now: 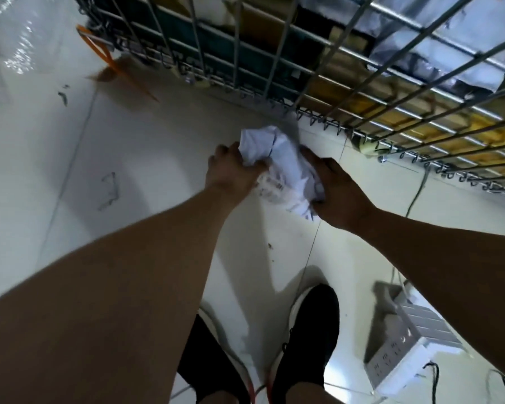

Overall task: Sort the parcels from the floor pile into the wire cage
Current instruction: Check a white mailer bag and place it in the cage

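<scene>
A small white plastic-bag parcel (280,167) with a printed label is held above the tiled floor, just in front of the wire cage (318,91). My left hand (231,173) grips its left end with curled fingers. My right hand (336,193) grips its right end. The cage fills the top right and holds several parcels: brown cartons and grey and white bags. The parcel is blurred by motion.
My two black shoes (306,339) stand on the white tiles below the hands. A white power strip (403,354) with cables lies at the lower right. An orange strap (99,51) lies by the cage's left corner, and clear plastic wrap (9,39) at the top left.
</scene>
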The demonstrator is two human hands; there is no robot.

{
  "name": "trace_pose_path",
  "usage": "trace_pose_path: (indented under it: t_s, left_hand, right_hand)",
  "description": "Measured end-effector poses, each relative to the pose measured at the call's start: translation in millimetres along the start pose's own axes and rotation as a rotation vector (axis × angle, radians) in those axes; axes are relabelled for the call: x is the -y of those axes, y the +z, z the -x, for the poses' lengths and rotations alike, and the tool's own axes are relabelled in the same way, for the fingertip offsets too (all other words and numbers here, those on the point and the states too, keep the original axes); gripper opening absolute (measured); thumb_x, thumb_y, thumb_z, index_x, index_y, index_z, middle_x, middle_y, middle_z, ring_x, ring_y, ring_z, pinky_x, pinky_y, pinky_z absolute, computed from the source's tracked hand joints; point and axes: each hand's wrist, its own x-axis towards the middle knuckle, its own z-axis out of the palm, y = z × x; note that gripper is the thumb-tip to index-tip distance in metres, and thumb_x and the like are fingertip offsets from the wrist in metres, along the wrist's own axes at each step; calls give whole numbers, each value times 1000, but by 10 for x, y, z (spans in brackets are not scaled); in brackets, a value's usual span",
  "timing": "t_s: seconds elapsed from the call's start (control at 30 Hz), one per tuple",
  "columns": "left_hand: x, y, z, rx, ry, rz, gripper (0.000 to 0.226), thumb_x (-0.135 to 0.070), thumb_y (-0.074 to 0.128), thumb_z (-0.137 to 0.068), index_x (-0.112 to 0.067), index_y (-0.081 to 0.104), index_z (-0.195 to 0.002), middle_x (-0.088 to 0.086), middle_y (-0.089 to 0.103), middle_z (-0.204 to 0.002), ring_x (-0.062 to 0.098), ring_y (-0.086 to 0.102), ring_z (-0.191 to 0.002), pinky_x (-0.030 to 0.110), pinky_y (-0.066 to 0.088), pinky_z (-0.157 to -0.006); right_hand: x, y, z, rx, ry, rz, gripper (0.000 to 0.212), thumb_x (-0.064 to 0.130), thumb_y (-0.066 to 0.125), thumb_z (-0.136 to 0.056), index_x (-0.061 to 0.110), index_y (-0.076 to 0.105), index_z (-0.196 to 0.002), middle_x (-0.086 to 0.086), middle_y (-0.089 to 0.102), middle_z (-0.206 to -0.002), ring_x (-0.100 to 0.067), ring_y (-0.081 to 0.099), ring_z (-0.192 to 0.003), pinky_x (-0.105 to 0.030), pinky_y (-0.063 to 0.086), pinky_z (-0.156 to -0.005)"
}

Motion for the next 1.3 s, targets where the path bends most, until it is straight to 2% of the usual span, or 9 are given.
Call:
trace_pose_path:
  t_s: [0.2,0.3,0.43,0.6,0.73,0.83,1.0,1.2,1.3]
  left_hand:
    - [243,-380,529,72,-161,99,58,-63,67,-86,-11,70,-112,10,72,-108,33,66,-101,35,52,-84]
    - [224,-654,678,5,-305,75,31,-41,62,-98,-11,71,-104,13,71,-105,33,68,-101,30,46,-77]
    - [263,-955,789,-90,-418,146,37,-39,62,-97,-5,69,-110,17,70,-111,36,68,-103,31,48,-77]
    - [383,-1270,989,-63,-516,336,37,-36,69,-96,0,63,-100,20,68,-100,37,69,-92,47,60,-77]
    - [353,-1553,1393,4,-257,314,75,-62,82,-62,-11,66,-116,15,68,-118,31,67,-110,48,55,-97]
    - [177,-1910,1694,238,30,-190,143,-66,91,-53,-35,4,-162,7,27,-146,27,38,-133,47,37,-114]
    - [-263,-2493,2085,134,411,-975,142,-90,69,-55,-34,-6,-162,13,-16,-168,37,-12,-155,62,4,-123]
    - [-842,-3298,2690,149,451,-1000,119,-81,65,-67,-26,16,-161,4,45,-154,28,44,-138,48,29,-116]
    - [-1084,-3750,3041,122,442,-982,114,-79,66,-66,-27,24,-158,3,51,-146,29,54,-127,44,37,-106]
  right_hand:
    - [395,-104,279,70,81,-171,100,0,72,-80,30,24,-162,-13,47,-132,-24,57,-111,-16,44,-89]
    - [739,-185,309,126,103,-285,91,13,71,-80,33,31,-159,-7,32,-150,-25,55,-122,-38,52,-101]
    - [1136,-250,290,269,-66,-182,112,63,81,-65,38,26,-160,-4,7,-167,-33,25,-148,-50,31,-121]
    - [1489,-256,372,348,-269,317,145,57,91,-50,48,-4,-159,-5,-9,-166,-46,21,-142,-53,54,-95]
    - [1728,-371,460,304,-238,337,134,48,85,-53,37,8,-162,-11,27,-154,-44,33,-127,-54,53,-93]
    - [1910,-645,546,315,-247,320,131,48,83,-54,31,13,-163,-12,35,-150,-42,39,-122,-49,43,-105]
    - [2398,-1286,680,304,-262,229,127,45,84,-55,26,19,-163,-11,37,-148,-38,40,-121,-45,40,-106]
    - [3122,-2240,822,310,-300,251,122,46,85,-59,25,22,-161,-12,35,-151,-41,38,-127,-48,38,-109]
    - [3453,-2687,891,312,-327,289,121,50,84,-60,31,20,-161,-9,33,-154,-40,36,-131,-51,40,-109]
